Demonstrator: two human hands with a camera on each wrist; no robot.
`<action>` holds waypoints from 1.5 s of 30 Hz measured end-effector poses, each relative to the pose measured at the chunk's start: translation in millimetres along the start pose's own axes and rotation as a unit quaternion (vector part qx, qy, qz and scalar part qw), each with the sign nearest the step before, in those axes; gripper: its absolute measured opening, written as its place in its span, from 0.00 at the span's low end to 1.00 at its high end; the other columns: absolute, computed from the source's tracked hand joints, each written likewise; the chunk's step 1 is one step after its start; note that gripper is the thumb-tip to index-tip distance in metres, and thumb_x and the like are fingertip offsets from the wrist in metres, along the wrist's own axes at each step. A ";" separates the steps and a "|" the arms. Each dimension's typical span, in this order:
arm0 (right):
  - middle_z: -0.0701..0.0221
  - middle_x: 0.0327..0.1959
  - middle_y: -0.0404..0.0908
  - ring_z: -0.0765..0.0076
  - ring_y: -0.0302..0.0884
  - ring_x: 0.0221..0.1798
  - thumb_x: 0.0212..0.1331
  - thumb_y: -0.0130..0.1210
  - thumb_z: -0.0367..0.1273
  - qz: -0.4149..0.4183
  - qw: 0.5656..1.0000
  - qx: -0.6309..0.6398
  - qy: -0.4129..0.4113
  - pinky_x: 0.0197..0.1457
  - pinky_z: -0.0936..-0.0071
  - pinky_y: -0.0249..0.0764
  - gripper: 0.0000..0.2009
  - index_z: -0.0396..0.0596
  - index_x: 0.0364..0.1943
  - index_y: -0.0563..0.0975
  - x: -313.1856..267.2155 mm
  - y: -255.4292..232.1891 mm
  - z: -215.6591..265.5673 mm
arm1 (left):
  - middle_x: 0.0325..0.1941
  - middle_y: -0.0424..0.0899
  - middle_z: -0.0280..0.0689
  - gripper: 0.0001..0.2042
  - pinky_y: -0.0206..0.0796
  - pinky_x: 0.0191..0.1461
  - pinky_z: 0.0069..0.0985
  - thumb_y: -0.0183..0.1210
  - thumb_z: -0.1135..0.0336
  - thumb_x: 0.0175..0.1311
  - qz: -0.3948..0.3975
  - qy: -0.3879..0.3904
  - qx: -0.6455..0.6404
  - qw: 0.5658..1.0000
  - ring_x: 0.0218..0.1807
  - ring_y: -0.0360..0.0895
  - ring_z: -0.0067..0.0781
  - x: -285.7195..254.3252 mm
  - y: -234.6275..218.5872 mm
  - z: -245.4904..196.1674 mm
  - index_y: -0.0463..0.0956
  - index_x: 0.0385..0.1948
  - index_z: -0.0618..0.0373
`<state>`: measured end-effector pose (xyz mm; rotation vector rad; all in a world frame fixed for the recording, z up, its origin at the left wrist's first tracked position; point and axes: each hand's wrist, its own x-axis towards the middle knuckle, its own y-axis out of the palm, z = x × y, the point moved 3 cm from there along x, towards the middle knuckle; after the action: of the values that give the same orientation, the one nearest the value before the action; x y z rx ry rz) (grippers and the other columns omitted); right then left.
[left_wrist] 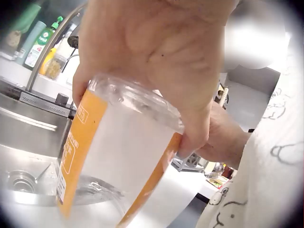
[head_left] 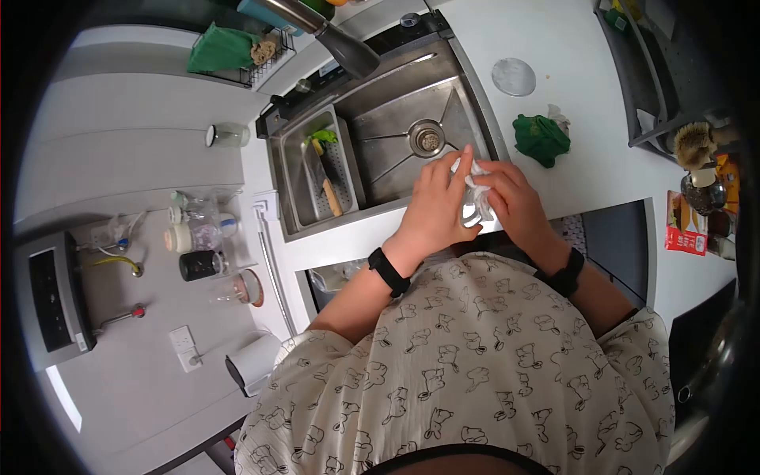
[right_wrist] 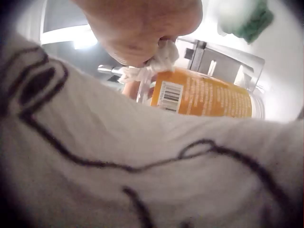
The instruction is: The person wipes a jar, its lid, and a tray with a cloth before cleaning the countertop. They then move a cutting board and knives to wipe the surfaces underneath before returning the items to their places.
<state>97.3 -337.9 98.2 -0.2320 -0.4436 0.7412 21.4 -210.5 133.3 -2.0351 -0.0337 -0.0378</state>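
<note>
My left hand [head_left: 434,204] grips a clear plastic jar [left_wrist: 130,147] by one end, over the counter's front edge by the sink. An orange printed label [right_wrist: 204,95] wraps the jar, with a barcode facing the right wrist view. My right hand [head_left: 518,204] pinches a crumpled white tissue [right_wrist: 164,57] against the same end of the jar. From the head view, both hands cover most of the jar, and the tissue [head_left: 477,184] shows between them.
Beyond the hands lies a steel sink [head_left: 396,119] with a perforated tray [head_left: 345,158] holding a wooden-handled knife [head_left: 324,186]. A round clear disc [head_left: 514,77] and a bunched green cloth [head_left: 542,140] lie on the right counter. Jars and bottles [head_left: 198,226] stand at left.
</note>
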 end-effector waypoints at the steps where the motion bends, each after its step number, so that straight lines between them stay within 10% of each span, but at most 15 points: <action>1: 0.64 0.50 0.73 0.56 0.70 0.53 0.51 0.51 0.19 -0.005 1.000 0.008 -0.003 0.54 0.69 0.70 0.13 0.43 0.41 0.75 0.5 -1.3 0.8 | 0.60 0.60 0.47 0.52 0.57 0.60 0.42 0.70 0.64 0.33 -0.034 -0.009 -0.015 0.999 0.57 0.60 0.53 0.1 1.3 0.6 0.47 0.67 0.57; 9: 0.69 0.46 0.75 0.62 0.71 0.52 0.49 0.52 0.21 0.019 0.988 -0.002 -0.151 0.54 0.69 0.70 0.10 0.43 0.36 0.77 -14.0 -11.6 1.1 | 0.58 0.61 0.52 0.57 0.58 0.59 0.40 0.71 0.66 0.31 -0.091 -0.061 0.016 0.994 0.56 0.61 0.55 2.8 9.6 3.5 0.40 0.69 0.57; 13: 0.70 0.47 0.76 0.71 0.75 0.46 0.58 0.49 0.22 -0.016 0.966 0.101 0.239 0.48 0.77 0.71 0.09 0.42 0.40 0.77 -24.8 -46.0 -52.0 | 0.59 0.60 0.53 0.57 0.57 0.61 0.41 0.72 0.65 0.32 -0.104 -0.093 -0.008 0.990 0.57 0.61 0.54 -0.8 4.7 7.8 0.41 0.68 0.58; 19: 0.64 0.59 0.70 0.67 0.70 0.57 0.58 0.47 0.22 -0.069 0.983 -0.016 0.171 0.56 0.72 0.68 0.17 0.44 0.53 0.71 -90.3 -94.6 -121.6 | 0.59 0.61 0.54 0.50 0.55 0.64 0.41 0.70 0.62 0.39 -0.226 -0.145 0.047 0.962 0.61 0.60 0.53 -25.4 -23.7 35.5 0.47 0.66 0.63; 21: 0.61 0.66 0.59 0.61 0.57 0.68 0.56 0.49 0.24 0.127 0.933 -0.335 -0.015 0.67 0.62 0.55 0.26 0.45 0.62 0.62 -105.0 -66.0 -123.8 | 0.62 0.59 0.51 0.48 0.52 0.67 0.36 0.69 0.62 0.43 -0.313 -0.238 -0.078 0.916 0.64 0.59 0.47 -54.8 -40.7 71.6 0.46 0.66 0.64; 22: 0.57 0.69 0.51 0.54 0.44 0.73 0.54 0.48 0.26 0.170 0.942 -0.290 0.013 0.72 0.57 0.42 0.30 0.41 0.64 0.57 -103.8 -56.8 -127.2 | 0.62 0.59 0.52 0.49 0.51 0.67 0.35 0.68 0.61 0.45 -0.335 -0.270 -0.128 0.894 0.65 0.58 0.47 -62.3 -48.1 79.4 0.44 0.67 0.64; 29: 0.51 0.68 0.51 0.50 0.44 0.72 0.56 0.43 0.27 0.172 0.964 -0.194 -0.062 0.73 0.58 0.42 0.27 0.34 0.62 0.58 -50.8 80.9 -111.1 | 0.66 0.57 0.47 0.39 0.51 0.67 0.36 0.60 0.58 0.58 -0.420 -0.325 -0.361 0.767 0.66 0.58 0.43 -109.2 -50.7 109.0 0.47 0.67 0.58; 35: 0.58 0.66 0.58 0.59 0.50 0.71 0.56 0.42 0.28 0.240 0.917 -0.246 -0.201 0.73 0.64 0.48 0.23 0.37 0.58 0.64 -19.9 199.6 -61.8 | 0.60 0.68 0.38 0.29 0.63 0.61 0.39 0.47 0.42 0.63 -0.334 -0.272 -0.624 0.652 0.61 0.65 0.37 -106.2 -42.8 106.2 0.62 0.59 0.53; 39: 0.59 0.57 0.70 0.57 0.64 0.63 0.55 0.46 0.29 0.246 0.960 -0.116 -0.073 0.67 0.67 0.59 0.18 0.43 0.52 0.72 -1.7 158.0 -91.5 | 0.56 0.68 0.43 0.33 0.76 0.48 0.40 0.45 0.36 0.61 -0.345 -0.301 -0.661 0.594 0.56 0.70 0.46 -104.7 -45.8 124.5 0.60 0.59 0.52; 43: 0.50 0.46 0.75 0.46 0.73 0.50 0.55 0.47 0.23 0.022 0.985 -0.148 0.083 0.55 0.65 0.68 0.14 0.39 0.47 0.74 12.0 61.8 -133.3 | 0.61 0.60 0.51 0.41 0.66 0.59 0.50 0.41 0.31 0.59 -0.243 -0.252 -0.832 0.431 0.59 0.65 0.58 -94.4 -36.3 131.9 0.50 0.65 0.56; 44: 0.57 0.45 0.77 0.57 0.73 0.51 0.59 0.47 0.26 -0.008 0.978 -0.135 0.159 0.55 0.74 0.66 0.14 0.41 0.49 0.74 23.5 46.3 -108.9 | 0.61 0.60 0.51 0.41 0.66 0.59 0.50 0.41 0.31 0.59 -0.249 -0.242 -0.834 0.429 0.59 0.65 0.58 -88.5 -37.7 128.9 0.50 0.65 0.56; 45: 0.57 0.45 0.77 0.57 0.73 0.51 0.59 0.47 0.26 -0.006 0.979 -0.139 0.151 0.55 0.74 0.66 0.14 0.41 0.49 0.74 35.0 39.1 -82.6 | 0.62 0.59 0.52 0.42 0.64 0.61 0.50 0.41 0.31 0.58 -0.253 -0.260 -0.867 0.341 0.59 0.64 0.58 -82.6 -37.3 122.0 0.49 0.65 0.57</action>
<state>135.2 -289.6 22.1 -0.5962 -0.2563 0.6174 -61.1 -85.3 108.5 -3.9337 -1.8083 0.3692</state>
